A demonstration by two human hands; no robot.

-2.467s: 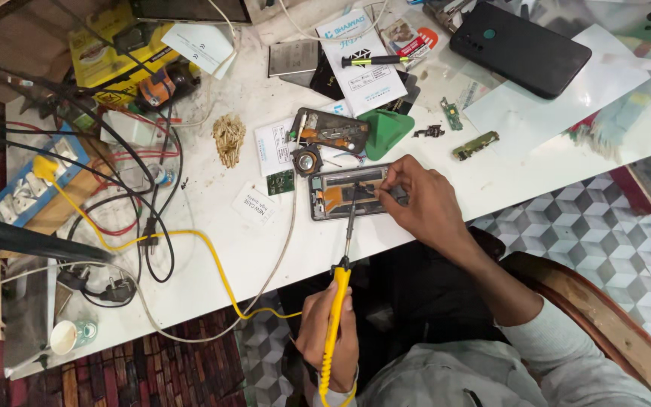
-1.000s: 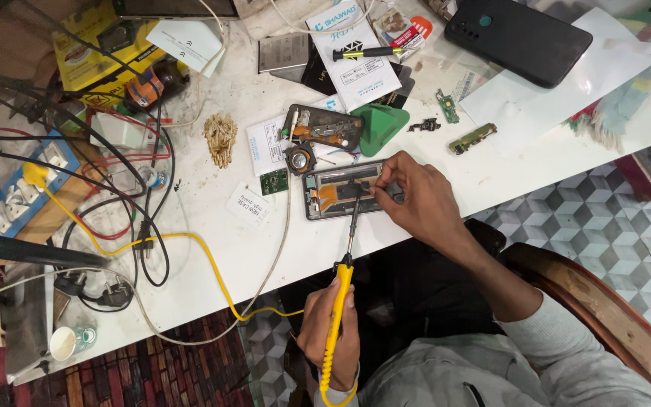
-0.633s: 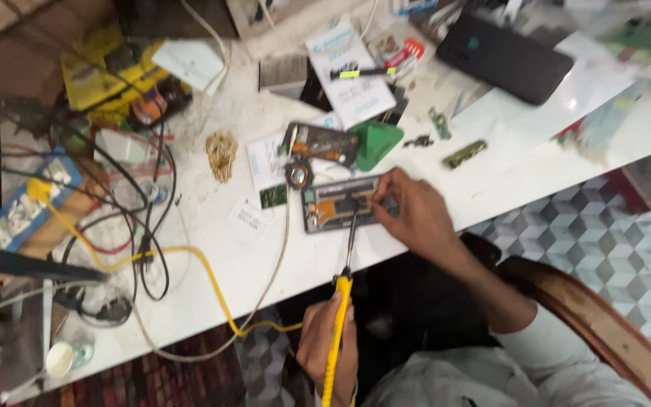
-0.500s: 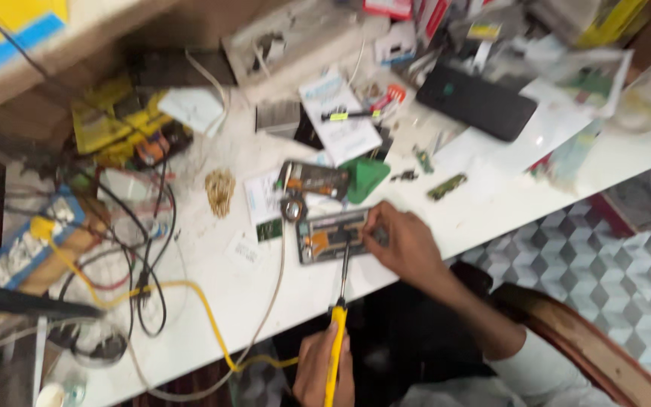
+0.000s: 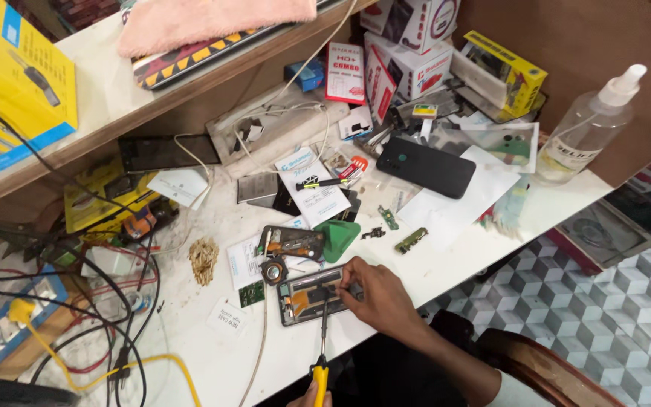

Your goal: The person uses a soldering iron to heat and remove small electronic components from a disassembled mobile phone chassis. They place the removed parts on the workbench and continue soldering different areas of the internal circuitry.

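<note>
White laminate carries the job: at the near edge of the counter (image 5: 446,249) lies the opened smartphone (image 5: 312,294), back cover off and its board and orange flex bare. We judge the work well into its middle, since the phone is stripped and parts lie loose around it: a second gutted phone frame (image 5: 292,242) just behind, a green opening pick (image 5: 338,238) beside that, a small green circuit board (image 5: 251,294) to the left, and a narrow board strip (image 5: 411,240) further right. Nothing looks refitted yet, so closing up seems still ahead.

Our right hand (image 5: 383,299) rests on the phone's right end, fingers (image 5: 355,280) curled down and pressing on the frame to steady it, nothing held between them. Our left hand (image 5: 312,397) barely shows at the bottom edge, wrapped around the yellow handle of the soldering iron (image 5: 322,350), whose dark tip reaches up onto the phone's board. A black phone (image 5: 426,166) lies well apart toward the back.
</note>
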